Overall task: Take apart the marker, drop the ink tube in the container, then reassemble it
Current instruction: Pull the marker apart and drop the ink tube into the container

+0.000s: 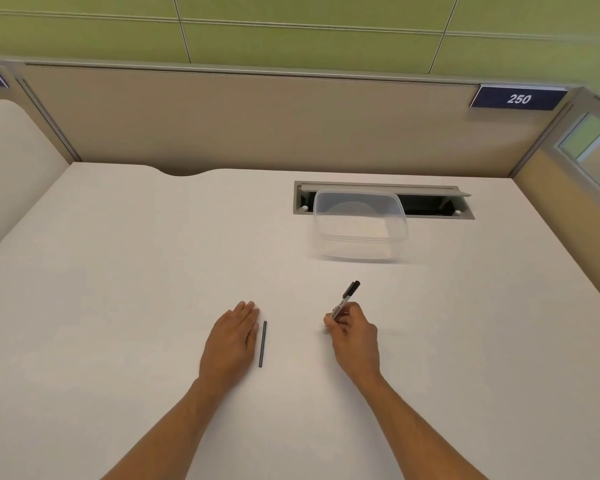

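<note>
The fingers of my right hand (352,332) were curled tight around the lower end of the marker (345,301), which I held tilted, its black capped end pointing up and away to the right. The end inside my grip was hidden, so I could not tell what that tip looked like. My left hand (231,341) lay flat on the white desk (118,271), palm down, fingers straight and pressed together, holding nothing. Just beside its fingers, to the right, lay the thin dark ink tube (262,344), running lengthwise away from me on the desk; whether my hand touched it I could not tell. My two hands were well apart, bare forearms stretching back toward me. Farther off, beyond my right hand, sat the clear plastic container (359,226), open at the top, overlapping the front of a grey cable hatch (430,202) set in the desk. Behind rose a beige partition (222,123) bearing a blue sign (518,98) reading 250.
</note>
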`<state>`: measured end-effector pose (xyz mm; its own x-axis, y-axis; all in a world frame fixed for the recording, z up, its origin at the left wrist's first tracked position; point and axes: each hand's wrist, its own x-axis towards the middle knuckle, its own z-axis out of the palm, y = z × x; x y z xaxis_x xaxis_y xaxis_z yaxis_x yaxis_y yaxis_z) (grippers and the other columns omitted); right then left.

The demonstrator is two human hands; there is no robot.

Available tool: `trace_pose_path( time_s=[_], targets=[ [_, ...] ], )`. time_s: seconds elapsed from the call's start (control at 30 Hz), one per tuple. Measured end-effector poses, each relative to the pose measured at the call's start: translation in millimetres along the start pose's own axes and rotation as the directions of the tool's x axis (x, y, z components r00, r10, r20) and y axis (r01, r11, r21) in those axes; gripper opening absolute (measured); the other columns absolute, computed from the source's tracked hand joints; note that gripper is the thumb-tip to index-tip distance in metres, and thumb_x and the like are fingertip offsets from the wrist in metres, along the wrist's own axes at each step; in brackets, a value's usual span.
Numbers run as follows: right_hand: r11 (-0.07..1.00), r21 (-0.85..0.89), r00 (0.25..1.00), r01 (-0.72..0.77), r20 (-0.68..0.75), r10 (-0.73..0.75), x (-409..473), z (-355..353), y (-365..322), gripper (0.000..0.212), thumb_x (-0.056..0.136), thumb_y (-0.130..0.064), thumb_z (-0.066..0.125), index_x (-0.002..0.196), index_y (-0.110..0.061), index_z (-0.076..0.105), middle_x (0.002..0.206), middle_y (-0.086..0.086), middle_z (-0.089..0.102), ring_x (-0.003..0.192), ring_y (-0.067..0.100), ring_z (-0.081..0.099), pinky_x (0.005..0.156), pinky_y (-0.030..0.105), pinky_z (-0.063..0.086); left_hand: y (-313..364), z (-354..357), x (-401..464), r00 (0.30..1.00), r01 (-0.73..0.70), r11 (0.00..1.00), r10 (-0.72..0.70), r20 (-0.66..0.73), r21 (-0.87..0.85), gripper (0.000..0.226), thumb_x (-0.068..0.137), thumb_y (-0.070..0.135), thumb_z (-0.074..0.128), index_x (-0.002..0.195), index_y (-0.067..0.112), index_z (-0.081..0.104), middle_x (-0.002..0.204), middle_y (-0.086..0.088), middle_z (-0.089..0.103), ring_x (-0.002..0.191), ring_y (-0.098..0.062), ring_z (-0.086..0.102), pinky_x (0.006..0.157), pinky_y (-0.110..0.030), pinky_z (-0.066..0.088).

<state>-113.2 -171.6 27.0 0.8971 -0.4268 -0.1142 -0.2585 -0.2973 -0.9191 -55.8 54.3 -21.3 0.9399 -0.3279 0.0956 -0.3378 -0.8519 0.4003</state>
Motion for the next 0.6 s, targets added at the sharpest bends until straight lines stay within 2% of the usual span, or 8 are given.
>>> trace_pose_path(
  time_s=[0.13,0.23,0.43,0.6],
  targets=[
    [0.999,-0.003,0.999,0.036,-0.019,-0.036,0.1,0.7,1.3,0.028,0.092,-0.015,0.066,0.081,-0.033,0.048,0.084,-0.002,0.074,0.08,0.006,0.072,0.065,0.006,0.049,2.9,0.1,-1.5,1.0,0.005,0.999,-0.006,0.018,0.033,0.05,0.094,0.028,0.028,0.126,0.007,0.06,0.133,-0.006,0.058,0.127,-0.022,0.05,0.108,-0.033,0.024],
    [0.998,-0.029,0.998,0.054,-0.016,-0.054,-2.3,2.2,3.2,0.029,0.092,-0.014,0.065,0.08,-0.034,0.047,0.083,-0.004,0.073,0.077,0.004,0.071,0.065,0.009,0.049,1.6,0.6,-1.6,1.0,0.007,0.999,-0.008,0.03,0.05,0.051,0.094,0.028,0.027,0.127,0.007,0.06,0.134,-0.005,0.057,0.128,-0.022,0.049,0.109,-0.034,0.023],
    [0.998,-0.046,0.998,0.05,-0.02,-0.051,-4.4,0.5,6.0,0.03,0.093,-0.015,0.064,0.08,-0.035,0.046,0.083,-0.001,0.074,0.079,0.009,0.072,0.063,0.005,0.048,1.8,1.7,-1.1,1.0,0.0,0.999,-0.001,0.025,0.041,0.05,0.093,0.027,0.029,0.126,0.007,0.06,0.133,-0.006,0.058,0.127,-0.022,0.05,0.109,-0.033,0.022],
    [0.999,-0.022,0.998,0.027,-0.058,-0.028,-3.8,-0.4,5.0,0.026,0.093,-0.014,0.063,0.082,-0.031,0.047,0.081,-0.001,0.073,0.076,-0.001,0.07,0.059,0.004,0.046,0.0,3.3,-1.3,1.0,0.001,1.0,-0.002,0.01,0.025,0.051,0.093,0.028,0.028,0.128,0.008,0.059,0.135,-0.005,0.057,0.129,-0.021,0.048,0.11,-0.032,0.021]
  ],
)
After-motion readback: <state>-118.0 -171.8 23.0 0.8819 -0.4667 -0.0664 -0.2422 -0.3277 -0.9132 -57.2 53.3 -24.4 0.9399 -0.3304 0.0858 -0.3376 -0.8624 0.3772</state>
